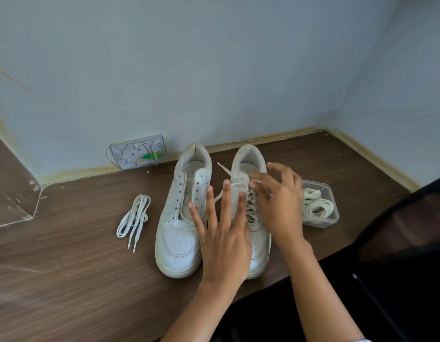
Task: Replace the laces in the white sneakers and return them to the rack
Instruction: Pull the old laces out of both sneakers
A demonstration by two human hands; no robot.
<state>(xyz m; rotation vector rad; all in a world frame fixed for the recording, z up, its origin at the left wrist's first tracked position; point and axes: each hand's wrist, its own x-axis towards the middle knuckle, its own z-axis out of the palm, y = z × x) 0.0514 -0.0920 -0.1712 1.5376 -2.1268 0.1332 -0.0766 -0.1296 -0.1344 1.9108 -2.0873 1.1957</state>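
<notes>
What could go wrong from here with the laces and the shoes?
1. The loose lace on the floor looks much like those in the tub; the two could get mixed up.
2. The right hand works the right shoe's lace; a hard tug may drag the shoe, since the left hand lies open, not gripping.
3. The left shoe has empty eyelets; one is easily skipped.

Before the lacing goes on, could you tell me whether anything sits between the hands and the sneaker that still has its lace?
Nothing visible: the right hand and left hand are both directly over the laced sneaker.
</notes>
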